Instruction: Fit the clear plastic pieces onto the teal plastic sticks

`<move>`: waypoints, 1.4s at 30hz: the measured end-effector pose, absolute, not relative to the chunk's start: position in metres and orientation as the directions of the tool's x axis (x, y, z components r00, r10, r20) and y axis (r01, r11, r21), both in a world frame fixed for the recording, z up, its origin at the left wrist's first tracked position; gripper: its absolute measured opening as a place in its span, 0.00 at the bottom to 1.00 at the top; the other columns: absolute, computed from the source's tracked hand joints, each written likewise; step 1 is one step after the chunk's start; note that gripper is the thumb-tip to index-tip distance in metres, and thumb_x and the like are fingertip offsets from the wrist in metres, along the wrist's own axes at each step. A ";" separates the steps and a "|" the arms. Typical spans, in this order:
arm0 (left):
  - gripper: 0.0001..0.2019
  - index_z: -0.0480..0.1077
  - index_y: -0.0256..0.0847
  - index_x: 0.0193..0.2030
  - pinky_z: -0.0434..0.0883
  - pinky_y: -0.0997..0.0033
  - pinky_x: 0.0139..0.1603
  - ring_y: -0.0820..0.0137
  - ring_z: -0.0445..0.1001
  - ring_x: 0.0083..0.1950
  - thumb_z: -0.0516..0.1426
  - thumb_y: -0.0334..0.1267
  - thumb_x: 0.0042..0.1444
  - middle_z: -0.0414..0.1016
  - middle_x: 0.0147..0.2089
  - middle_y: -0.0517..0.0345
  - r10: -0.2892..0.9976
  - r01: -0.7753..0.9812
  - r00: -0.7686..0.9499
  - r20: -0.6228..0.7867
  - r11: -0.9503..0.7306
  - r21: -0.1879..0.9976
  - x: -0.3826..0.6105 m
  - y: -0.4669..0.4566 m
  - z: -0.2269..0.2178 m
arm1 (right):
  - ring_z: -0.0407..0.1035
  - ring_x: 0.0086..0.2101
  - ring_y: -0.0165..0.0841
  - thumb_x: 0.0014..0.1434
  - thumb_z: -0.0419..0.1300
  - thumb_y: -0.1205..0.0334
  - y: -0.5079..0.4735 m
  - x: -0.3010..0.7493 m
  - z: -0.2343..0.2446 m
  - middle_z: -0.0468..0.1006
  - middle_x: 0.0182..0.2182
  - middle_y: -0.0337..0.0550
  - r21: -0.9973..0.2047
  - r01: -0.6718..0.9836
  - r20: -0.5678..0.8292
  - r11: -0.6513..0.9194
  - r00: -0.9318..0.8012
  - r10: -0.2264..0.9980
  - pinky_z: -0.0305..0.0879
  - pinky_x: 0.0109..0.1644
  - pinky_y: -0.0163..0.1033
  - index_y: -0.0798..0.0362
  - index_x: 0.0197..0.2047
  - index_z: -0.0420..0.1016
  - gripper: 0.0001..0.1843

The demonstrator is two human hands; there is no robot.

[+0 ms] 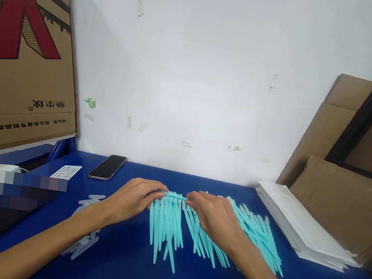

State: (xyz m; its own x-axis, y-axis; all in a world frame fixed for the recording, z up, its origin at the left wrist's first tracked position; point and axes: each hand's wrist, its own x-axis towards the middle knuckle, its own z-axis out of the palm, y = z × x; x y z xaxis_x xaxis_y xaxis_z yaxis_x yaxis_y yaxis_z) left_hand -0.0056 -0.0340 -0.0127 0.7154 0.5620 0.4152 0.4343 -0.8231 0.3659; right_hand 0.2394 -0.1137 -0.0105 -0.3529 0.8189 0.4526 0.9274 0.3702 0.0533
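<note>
Between my two hands, a slim turquoise plastic stick, shaped like an eyebrow razor, is held level by its ends. My left hand is closed in a pinch on its left end. At the other end, my right hand pinches it with thumb and fingers. Beneath and just in front lies a loose pile of similar turquoise sticks. More of these sticks are spread under and beyond my right wrist. Several translucent plastic pieces lie by my left forearm, which partly covers them.
On the blue table, a phone lies at the back left, near a white printed card. A stack of white sheets or envelopes sits at the right, before cardboard. A large carton stands left; a white wall closes the back.
</note>
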 end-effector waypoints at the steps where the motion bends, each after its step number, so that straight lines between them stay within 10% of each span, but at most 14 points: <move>1: 0.15 0.73 0.43 0.51 0.66 0.74 0.33 0.74 0.72 0.28 0.47 0.44 0.70 0.76 0.33 0.62 0.555 0.425 0.713 0.429 -0.828 0.366 -0.005 -0.034 -0.013 | 0.66 0.23 0.29 0.72 0.48 0.57 -0.113 0.239 -0.013 0.76 0.29 0.38 0.043 0.921 0.463 0.386 -0.361 0.809 0.43 0.25 0.34 0.49 0.47 0.73 0.12; 13: 0.12 0.75 0.43 0.46 0.66 0.77 0.29 0.75 0.72 0.25 0.50 0.39 0.69 0.73 0.24 0.65 0.584 0.371 0.686 0.435 -0.794 0.481 -0.003 -0.042 -0.009 | 0.65 0.24 0.29 0.72 0.47 0.63 -0.112 0.240 -0.019 0.75 0.28 0.37 -0.007 0.874 0.477 0.486 -0.424 0.770 0.45 0.26 0.35 0.51 0.44 0.69 0.09; 19: 0.13 0.75 0.44 0.45 0.64 0.76 0.31 0.74 0.71 0.26 0.50 0.42 0.69 0.75 0.27 0.63 0.576 0.421 0.692 0.434 -0.811 0.406 -0.002 -0.042 -0.008 | 0.52 0.18 0.27 0.71 0.46 0.60 -0.120 0.229 -0.015 0.68 0.22 0.33 0.008 0.888 0.445 0.459 -0.414 0.794 0.41 0.24 0.36 0.51 0.35 0.64 0.13; 26: 0.17 0.69 0.48 0.58 0.64 0.73 0.33 0.71 0.74 0.32 0.51 0.47 0.67 0.80 0.43 0.58 0.558 0.509 0.695 0.453 -0.827 0.236 -0.002 -0.041 0.001 | 0.65 0.26 0.29 0.69 0.51 0.54 -0.122 0.231 -0.007 0.73 0.25 0.38 -0.086 0.916 0.506 0.393 -0.300 0.809 0.46 0.28 0.35 0.50 0.32 0.72 0.17; 31: 0.09 0.77 0.44 0.34 0.60 0.71 0.29 0.65 0.75 0.32 0.56 0.42 0.58 0.79 0.33 0.56 0.806 0.800 0.580 0.119 -0.591 0.106 -0.050 -0.011 0.032 | 0.62 0.19 0.30 0.66 0.51 0.51 -0.115 0.254 0.007 0.71 0.18 0.37 -0.174 0.985 0.437 -0.009 0.085 0.895 0.43 0.25 0.35 0.50 0.28 0.70 0.19; 36: 0.08 0.77 0.43 0.32 0.65 0.71 0.28 0.61 0.77 0.34 0.62 0.41 0.44 0.81 0.33 0.53 0.905 0.943 0.333 -0.263 -0.311 0.122 -0.098 0.016 0.036 | 0.63 0.20 0.32 0.64 0.50 0.55 -0.113 0.268 0.012 0.71 0.18 0.42 -0.116 0.978 0.324 -0.171 0.200 0.925 0.44 0.25 0.37 0.51 0.23 0.67 0.19; 42: 0.12 0.77 0.43 0.32 0.69 0.67 0.31 0.55 0.78 0.39 0.63 0.38 0.36 0.82 0.37 0.49 0.916 0.967 0.254 -0.311 -0.235 0.095 -0.100 0.021 0.020 | 0.69 0.24 0.37 0.62 0.50 0.61 -0.110 0.277 0.001 0.74 0.23 0.48 0.009 0.968 0.107 -0.250 0.248 0.963 0.48 0.25 0.37 0.54 0.26 0.73 0.17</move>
